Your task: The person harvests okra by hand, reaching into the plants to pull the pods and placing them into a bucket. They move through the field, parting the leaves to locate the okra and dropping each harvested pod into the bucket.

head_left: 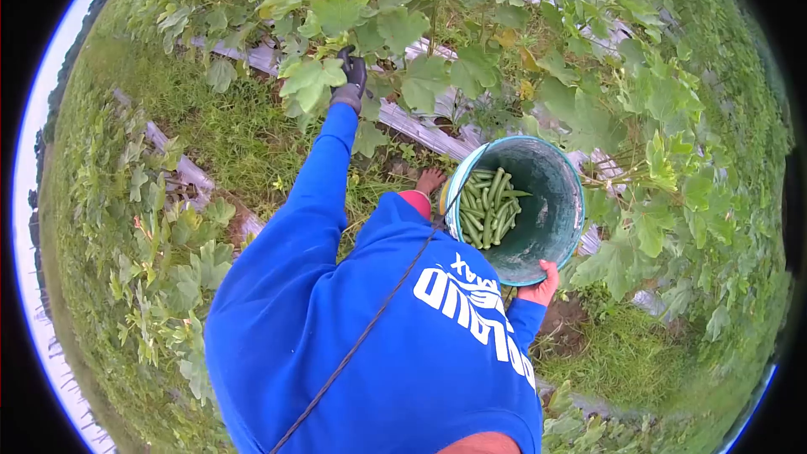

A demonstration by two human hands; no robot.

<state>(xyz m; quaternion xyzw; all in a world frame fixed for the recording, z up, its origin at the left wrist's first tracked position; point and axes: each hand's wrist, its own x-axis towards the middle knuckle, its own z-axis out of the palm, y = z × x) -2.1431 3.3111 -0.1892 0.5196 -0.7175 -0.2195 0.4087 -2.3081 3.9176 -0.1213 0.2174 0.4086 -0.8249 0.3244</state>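
My left hand [354,81], in a dark glove, reaches up among the leaves of a tall plant. A broad green leaf [313,82] lies right beside it and covers part of the fingers. The fingers that show are slightly bent and apart, and I see nothing held in them. My right hand [540,283] is bare and grips the rim of a teal bucket [551,193] with its thumb over the edge. The bucket is tilted toward me against my blue shirt. Several green okra pods [490,208] lie inside it.
Leafy plants stand close on both sides. Strips of silvery plastic sheet [424,130] run along the rows, with grass [252,118] between them. A bare foot [431,180] shows beside the bucket. A dark cord [357,345] crosses my shirt.
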